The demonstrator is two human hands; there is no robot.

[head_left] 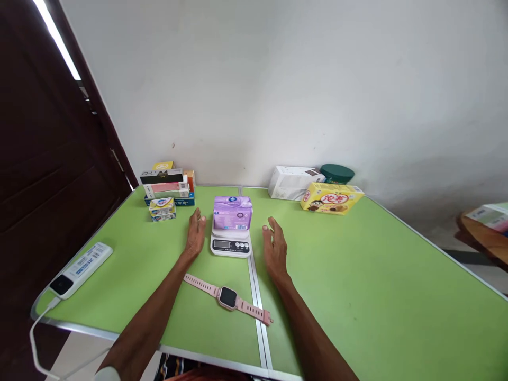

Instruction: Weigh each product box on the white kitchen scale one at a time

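Observation:
A purple soft pack, apparently of tissues [232,213], rests on a white digital kitchen scale [230,253] in the middle of the table. To the left of the pack is my left hand [196,233], fingers stretched forward and nothing in it. On the other side, a little way off the scale, my right hand [274,246] is also open and holds nothing. Neither hand appears to touch the pack. Between my forearms lies a pink-strapped smartwatch [227,298], its strap laid out flat. The scale's display shows no figures I can read.
Stacked boxes [166,182] stand at the back left, with small yellow boxes [162,209] before them. At the back right are a white box [296,182], a yellow snack box [332,199] and a green lid [336,172]. A white cabled device [85,267] lies near the green table's [377,275] left edge.

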